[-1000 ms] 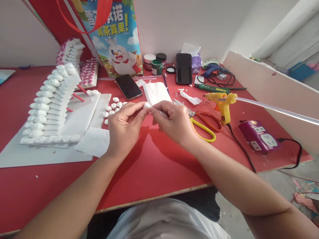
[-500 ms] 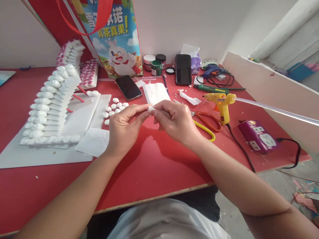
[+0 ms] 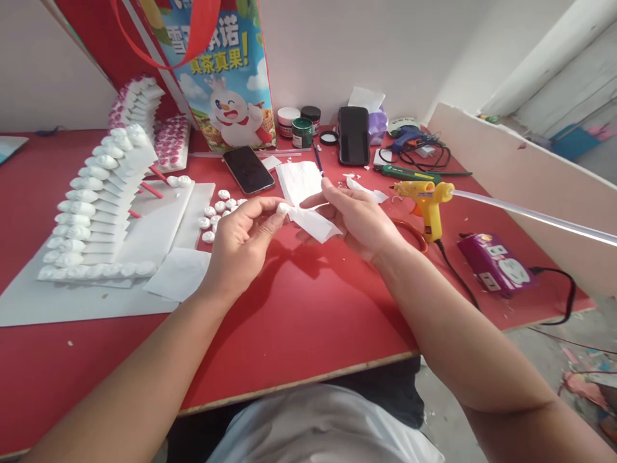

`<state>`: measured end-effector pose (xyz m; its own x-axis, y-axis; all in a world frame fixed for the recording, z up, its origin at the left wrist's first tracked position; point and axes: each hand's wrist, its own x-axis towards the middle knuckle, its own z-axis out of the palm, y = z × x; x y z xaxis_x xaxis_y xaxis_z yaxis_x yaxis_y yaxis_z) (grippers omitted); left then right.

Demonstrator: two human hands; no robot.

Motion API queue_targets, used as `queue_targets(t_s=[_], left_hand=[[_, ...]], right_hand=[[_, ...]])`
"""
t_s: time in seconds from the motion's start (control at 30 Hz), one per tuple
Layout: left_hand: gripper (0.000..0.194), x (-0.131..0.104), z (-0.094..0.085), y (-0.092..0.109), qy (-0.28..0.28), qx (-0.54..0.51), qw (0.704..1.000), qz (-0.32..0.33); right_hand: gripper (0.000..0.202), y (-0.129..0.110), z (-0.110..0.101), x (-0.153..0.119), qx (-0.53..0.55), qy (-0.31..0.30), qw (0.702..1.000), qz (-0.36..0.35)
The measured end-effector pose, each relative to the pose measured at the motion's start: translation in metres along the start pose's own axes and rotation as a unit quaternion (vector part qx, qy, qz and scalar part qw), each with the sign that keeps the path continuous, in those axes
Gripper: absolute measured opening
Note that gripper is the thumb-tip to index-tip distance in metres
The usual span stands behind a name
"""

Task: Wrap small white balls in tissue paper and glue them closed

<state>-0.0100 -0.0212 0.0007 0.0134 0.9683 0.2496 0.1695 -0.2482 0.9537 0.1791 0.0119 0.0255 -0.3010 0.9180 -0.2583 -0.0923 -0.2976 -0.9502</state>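
My left hand (image 3: 241, 244) is closed, pinching the rolled end of a white paper strip (image 3: 315, 224) between thumb and index finger. The strip's loose tail spreads out to the right. Beside that tail is my right hand (image 3: 359, 222), its thumb and fingers apart, some fingers partly behind the paper. Several small white paper rosebuds (image 3: 220, 206) lie just beyond my left hand. A stack of white paper (image 3: 299, 180) sits behind both hands.
At left, a white fan-shaped piece edged with rosebuds (image 3: 84, 196) stands on white boards. A yellow glue gun (image 3: 427, 196), an orange tool handle (image 3: 409, 226) and a purple power box (image 3: 496, 263) are at right. Phones (image 3: 248, 170), paint jars (image 3: 302, 133) and a printed bag (image 3: 226, 77) stand behind.
My right hand has moved right and opened from its pinch, and the paper's loose tail now fans out. My left hand keeps its pinch, shifted slightly left.
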Motion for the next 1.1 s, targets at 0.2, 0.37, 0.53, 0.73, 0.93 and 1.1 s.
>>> queue_targets(t_s=[0.2,0.37,0.53,0.73,0.93,1.1], left_hand=[[0.027,0.001,-0.001,-0.003,0.005,0.024,1.0,0.002],[0.025,-0.001,0.003,-0.006,0.01,0.0,1.0,-0.003],[0.023,-0.005,0.008,0.0,0.037,0.07,0.995,0.057],[0.019,-0.007,0.012,-0.002,0.096,0.175,0.963,0.18],[0.021,-0.007,0.01,-0.004,0.062,0.145,0.973,0.17],[0.019,0.001,-0.002,-0.007,-0.017,0.045,0.996,0.073]], right_hand=[[0.044,0.001,0.01,-0.007,-0.062,-0.066,0.996,-0.011],[0.022,0.005,0.016,-0.01,-0.234,0.002,0.964,-0.126],[0.025,0.009,0.023,-0.014,-0.238,0.064,0.954,-0.172],[0.03,0.013,0.03,-0.019,-0.186,0.023,0.961,-0.203],[0.024,0.007,0.02,-0.02,-0.241,0.019,0.945,-0.22],[0.023,0.006,0.012,-0.017,-0.307,-0.019,0.922,-0.237]])
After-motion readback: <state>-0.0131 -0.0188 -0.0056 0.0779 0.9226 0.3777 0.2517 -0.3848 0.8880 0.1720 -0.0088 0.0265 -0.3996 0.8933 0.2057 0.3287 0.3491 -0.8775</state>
